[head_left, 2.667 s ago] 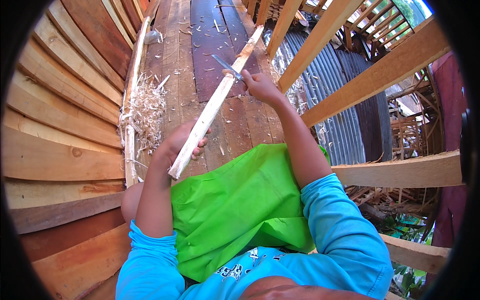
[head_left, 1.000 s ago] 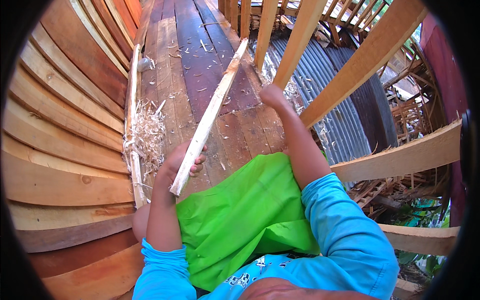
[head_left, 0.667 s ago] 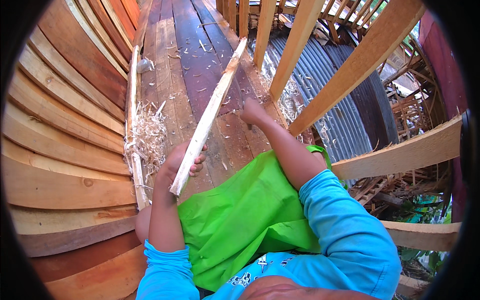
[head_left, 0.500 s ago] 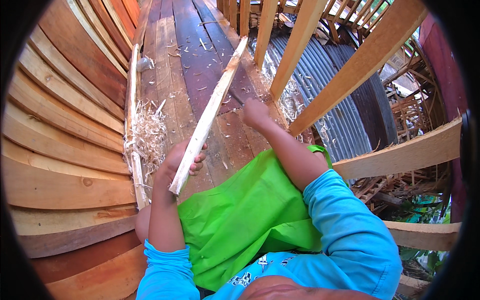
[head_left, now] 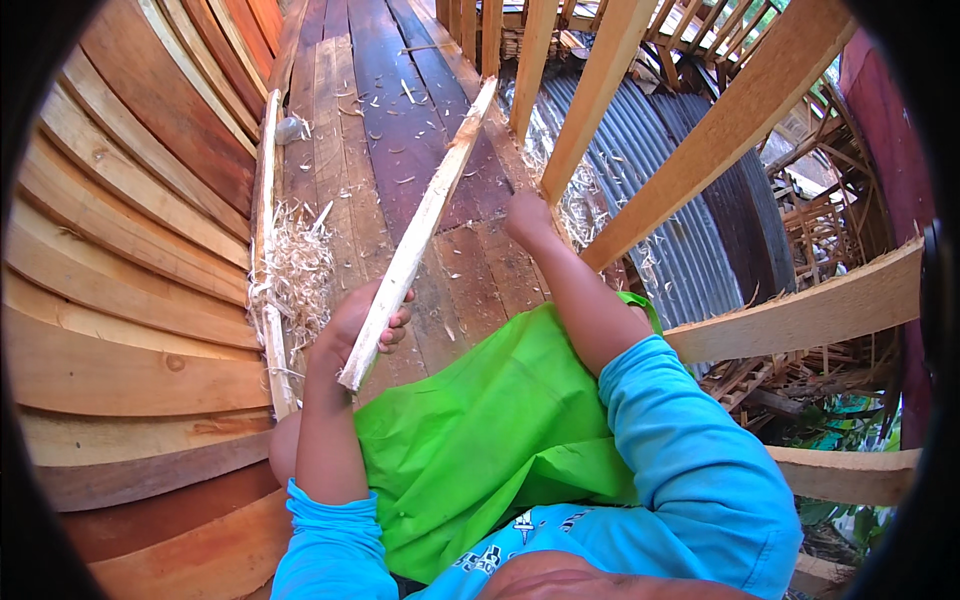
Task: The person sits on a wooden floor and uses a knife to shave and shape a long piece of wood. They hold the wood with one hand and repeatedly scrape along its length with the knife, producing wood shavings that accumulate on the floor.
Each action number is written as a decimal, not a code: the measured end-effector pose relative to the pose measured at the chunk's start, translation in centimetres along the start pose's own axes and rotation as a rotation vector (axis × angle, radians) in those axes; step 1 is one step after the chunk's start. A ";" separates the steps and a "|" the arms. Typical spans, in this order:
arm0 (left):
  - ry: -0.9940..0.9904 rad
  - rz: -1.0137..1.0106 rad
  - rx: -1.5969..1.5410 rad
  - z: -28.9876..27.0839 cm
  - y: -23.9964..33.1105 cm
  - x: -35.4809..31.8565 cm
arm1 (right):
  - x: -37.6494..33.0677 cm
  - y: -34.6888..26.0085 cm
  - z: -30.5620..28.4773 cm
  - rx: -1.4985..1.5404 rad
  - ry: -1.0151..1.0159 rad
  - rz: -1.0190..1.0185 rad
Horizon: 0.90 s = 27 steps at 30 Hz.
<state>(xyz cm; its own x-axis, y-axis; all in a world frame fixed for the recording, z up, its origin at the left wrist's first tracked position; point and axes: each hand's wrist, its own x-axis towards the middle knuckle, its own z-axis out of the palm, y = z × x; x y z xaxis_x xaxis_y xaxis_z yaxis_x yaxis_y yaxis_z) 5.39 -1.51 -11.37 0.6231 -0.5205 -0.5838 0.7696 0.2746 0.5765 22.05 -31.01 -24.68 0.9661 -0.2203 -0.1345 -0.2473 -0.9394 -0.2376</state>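
Note:
A long, pale, freshly shaved wooden stick (head_left: pixel 425 220) slants up and away across the middle of the view. Wrapped round its near part, my left hand (head_left: pixel 365 318) grips it from beneath, fingertips showing on the right side. My right hand (head_left: pixel 530 218) is a closed fist to the right of the stick, apart from it and near the railing's foot. It grips a knife whose thin dark blade is hardly visible now against the boards. A bright green cloth (head_left: pixel 490 430) covers my lap.
Curled wood shavings (head_left: pixel 298 260) are heaped beside another pale pole (head_left: pixel 268 220) along the left plank wall (head_left: pixel 120 260). More flakes are strewn over the plank floor (head_left: pixel 400 130). Upright wooden slats (head_left: pixel 700 130) stand at the right, with corrugated metal sheets (head_left: pixel 640 170) beyond them.
My right hand has moved a little to the right and nearer me, away from the stick. The dark blade, plain before, hardly shows now. My left hand and the stick stay nearly still.

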 end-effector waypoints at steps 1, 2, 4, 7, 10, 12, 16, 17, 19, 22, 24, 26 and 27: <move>0.021 0.001 -0.016 -0.7 -0.2 -0.4 | -1.9 -1.5 -1.5 -0.008 -0.061 -0.059; 0.028 -0.002 -0.026 -1.0 -0.3 -0.5 | -3.1 -2.1 -2.6 -0.019 -0.113 -0.104; 0.013 -0.017 -0.017 -0.3 -0.2 0.0 | -2.8 -0.7 -1.5 -0.033 -0.097 -0.220; 0.012 -0.013 0.013 0.2 0.0 0.0 | -2.7 -0.8 -0.2 0.059 -0.146 -0.359; -0.009 0.004 0.062 -0.4 -0.3 0.0 | -2.6 -1.5 0.0 0.234 -0.226 -0.475; -0.022 0.011 0.080 -1.0 -0.4 0.1 | -2.5 -1.9 -0.1 0.246 -0.214 -0.480; -0.080 0.005 0.109 0.4 0.0 1.2 | 3.1 3.5 1.8 -0.139 0.089 -0.138; -0.063 0.005 0.097 -0.1 0.0 0.8 | 3.6 3.1 2.5 -0.141 0.091 -0.109; -0.025 0.002 0.065 -1.5 -0.3 0.2 | 2.5 1.4 1.2 -0.027 0.004 -0.114; -0.030 -0.011 0.058 -1.3 -0.4 0.4 | 1.0 1.8 -1.1 0.056 -0.218 -0.313; -0.025 -0.008 0.079 -1.2 -0.4 0.4 | 0.6 1.8 -1.5 -0.011 -0.318 -0.357; -0.038 -0.002 0.072 -1.5 -0.4 0.6 | 0.3 1.2 -1.8 -0.120 -0.371 -0.270; -0.046 -0.001 0.068 -1.4 -0.4 0.6 | 0.4 1.7 -1.9 -0.133 -0.270 -0.272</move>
<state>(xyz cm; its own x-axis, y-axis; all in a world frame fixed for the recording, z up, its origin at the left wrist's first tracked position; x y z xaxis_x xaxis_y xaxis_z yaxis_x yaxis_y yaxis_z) 5.64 -0.82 -12.79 0.6139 -0.5582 -0.5582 0.7580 0.2196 0.6142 22.18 -33.19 -23.28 0.9363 0.1011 -0.3362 0.0432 -0.9835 -0.1757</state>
